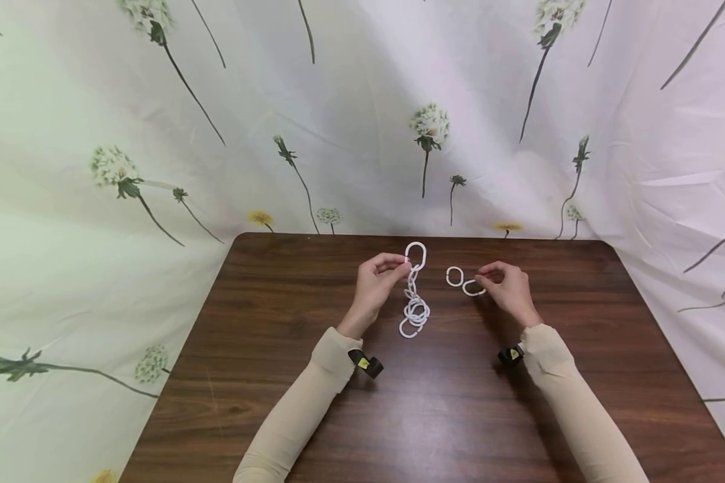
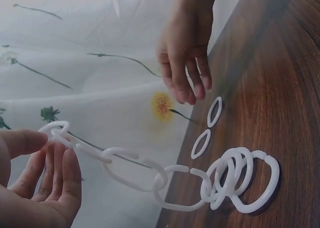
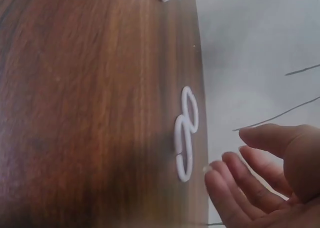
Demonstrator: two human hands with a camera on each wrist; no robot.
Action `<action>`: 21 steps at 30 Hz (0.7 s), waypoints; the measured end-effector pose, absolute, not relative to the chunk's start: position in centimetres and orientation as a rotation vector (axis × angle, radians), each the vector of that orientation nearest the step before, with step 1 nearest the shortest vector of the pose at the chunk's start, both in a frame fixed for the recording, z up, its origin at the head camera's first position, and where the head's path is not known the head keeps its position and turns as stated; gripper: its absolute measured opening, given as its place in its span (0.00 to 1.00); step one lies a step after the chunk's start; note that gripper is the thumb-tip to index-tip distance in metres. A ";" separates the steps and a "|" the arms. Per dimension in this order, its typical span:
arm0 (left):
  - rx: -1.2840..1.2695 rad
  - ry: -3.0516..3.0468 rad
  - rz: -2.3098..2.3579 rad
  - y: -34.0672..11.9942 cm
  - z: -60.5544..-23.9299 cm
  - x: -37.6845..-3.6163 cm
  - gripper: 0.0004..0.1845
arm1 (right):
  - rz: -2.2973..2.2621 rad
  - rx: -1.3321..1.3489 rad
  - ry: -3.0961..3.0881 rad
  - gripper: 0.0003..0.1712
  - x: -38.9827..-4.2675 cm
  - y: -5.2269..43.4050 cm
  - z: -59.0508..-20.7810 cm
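Note:
My left hand (image 1: 374, 285) pinches a white plastic chain (image 2: 181, 207) between thumb and fingers close to its upper end. From there the linked ovals run down to a small heap of links (image 1: 417, 312) on the table; some links have a gap in their side. My right hand (image 1: 510, 290) hovers over two loose white links, its fingers relaxed and apart, as the right wrist view shows. The nearer loose link (image 3: 178, 134) lies by those fingers, with the other loose link (image 3: 184, 103) against or very near it.
The brown wooden table (image 1: 435, 416) has rounded far corners. A pale cloth (image 1: 350, 147) printed with dandelions hangs behind it and at both sides. Black wrist cameras sit on the left wrist (image 1: 365, 363) and on the right wrist (image 1: 510, 355).

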State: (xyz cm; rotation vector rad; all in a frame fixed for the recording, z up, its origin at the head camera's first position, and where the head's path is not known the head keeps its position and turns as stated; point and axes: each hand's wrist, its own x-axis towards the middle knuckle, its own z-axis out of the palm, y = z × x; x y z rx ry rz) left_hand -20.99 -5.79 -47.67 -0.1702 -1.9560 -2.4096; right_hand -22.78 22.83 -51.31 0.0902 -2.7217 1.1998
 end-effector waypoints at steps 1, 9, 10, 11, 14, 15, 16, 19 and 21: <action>-0.171 -1.955 -2.411 -5.8 -47.7 -21.0 0.15 | 1.185 0.092 -2.733 0.12 -22.7 23.0 -51.5; -0.169 -1.953 -2.412 -5.9 -48.0 -20.8 0.14 | 1.155 0.118 -2.831 0.24 -22.9 23.7 -52.8; -0.171 -1.949 -2.414 -5.9 -48.0 -20.8 0.15 | 1.165 0.127 -2.837 0.25 -22.9 23.8 -52.9; -0.170 -1.949 -2.412 -5.9 -48.0 -20.8 0.14 | 1.174 0.130 -2.840 0.26 -23.0 23.8 -53.0; -0.169 -1.949 -2.411 -5.9 -48.0 -20.8 0.16 | 1.191 0.132 -2.844 0.27 -23.1 23.8 -53.4; -0.171 -1.953 -2.408 -6.0 -47.9 -20.8 0.17 | 1.191 0.134 -2.846 0.27 -23.2 23.8 -53.5; -0.170 -1.956 -2.408 -6.0 -47.9 -20.8 0.17 | 1.193 0.135 -2.848 0.28 -23.3 23.9 -53.6; -0.159 -1.966 -2.405 -5.9 -47.8 -20.8 0.17 | 1.191 0.144 -2.846 0.28 -23.5 23.9 -53.8; -0.155 -1.971 -2.397 -5.9 -47.8 -20.8 0.16 | 1.186 0.153 -2.847 0.28 -23.6 23.8 -53.9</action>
